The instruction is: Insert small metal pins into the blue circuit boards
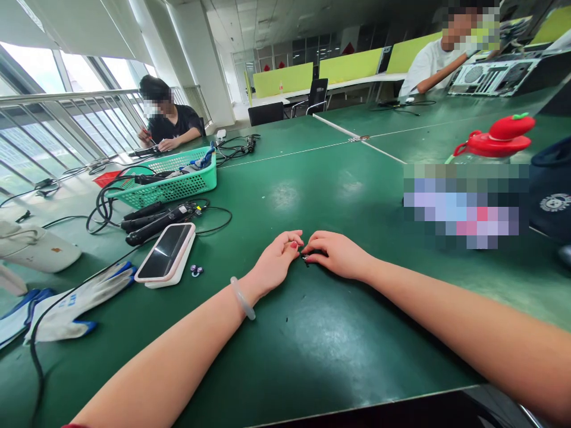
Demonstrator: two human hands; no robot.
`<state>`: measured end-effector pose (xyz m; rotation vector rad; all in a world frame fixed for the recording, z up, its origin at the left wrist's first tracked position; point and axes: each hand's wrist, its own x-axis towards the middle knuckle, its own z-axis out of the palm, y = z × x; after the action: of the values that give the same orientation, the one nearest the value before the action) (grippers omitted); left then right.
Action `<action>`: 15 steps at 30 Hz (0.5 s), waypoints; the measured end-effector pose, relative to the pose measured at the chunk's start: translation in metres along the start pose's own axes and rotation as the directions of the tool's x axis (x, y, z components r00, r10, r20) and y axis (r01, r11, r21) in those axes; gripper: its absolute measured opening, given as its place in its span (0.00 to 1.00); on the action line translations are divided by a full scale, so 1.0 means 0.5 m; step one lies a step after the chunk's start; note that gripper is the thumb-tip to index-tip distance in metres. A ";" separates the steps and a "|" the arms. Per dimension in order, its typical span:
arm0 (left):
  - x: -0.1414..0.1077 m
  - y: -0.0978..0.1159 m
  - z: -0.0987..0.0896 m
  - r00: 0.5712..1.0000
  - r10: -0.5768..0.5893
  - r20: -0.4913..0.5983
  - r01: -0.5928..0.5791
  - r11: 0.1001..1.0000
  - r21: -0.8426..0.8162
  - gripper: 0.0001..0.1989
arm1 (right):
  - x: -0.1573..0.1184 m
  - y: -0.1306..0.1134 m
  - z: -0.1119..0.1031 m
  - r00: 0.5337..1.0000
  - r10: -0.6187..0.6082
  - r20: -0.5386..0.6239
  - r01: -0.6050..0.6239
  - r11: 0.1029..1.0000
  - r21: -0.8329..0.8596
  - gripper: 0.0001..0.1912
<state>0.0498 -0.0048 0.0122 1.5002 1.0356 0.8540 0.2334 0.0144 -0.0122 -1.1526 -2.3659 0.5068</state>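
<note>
My left hand rests on the green tabletop near the middle, its fingers curled together, with a pale bangle round the wrist. Facing it, my right hand has thumb and fingers closed at a tiny dark object low by the table surface. The fingertips of both hands nearly meet there. That object is too small to name, and whether the left fingers hold anything is hidden.
Left: a phone, small earbud-like pieces, gloves, black tools with cables, a green basket. Right: a red-lidded bottle and a dark bag. Two people sit across the table.
</note>
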 end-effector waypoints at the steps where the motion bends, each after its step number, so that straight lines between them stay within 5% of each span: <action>1: 0.001 -0.001 -0.002 1.000 0.007 -0.008 -0.007 1.000 -0.003 0.06 | -0.001 -0.001 0.000 1.000 -0.009 0.002 0.009 1.000 -0.001 0.07; 6: 0.011 -0.006 -0.013 0.997 0.000 -0.078 0.010 0.992 0.126 0.09 | -0.004 -0.010 -0.009 1.000 -0.011 -0.005 0.012 0.999 0.039 0.05; 11: 0.017 -0.014 -0.016 0.995 -0.025 -0.097 0.032 0.997 0.073 0.12 | -0.006 -0.012 -0.020 0.980 0.188 -0.063 -0.168 0.957 0.235 0.04; 15: 0.019 -0.014 -0.013 0.995 -0.044 -0.090 0.046 0.999 0.020 0.12 | -0.006 -0.005 -0.020 0.963 0.255 -0.092 -0.194 0.886 0.421 0.11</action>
<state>0.0464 0.0066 0.0064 1.4626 1.1442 0.8873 0.2387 0.0119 -0.0034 -1.2192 -1.8875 0.9160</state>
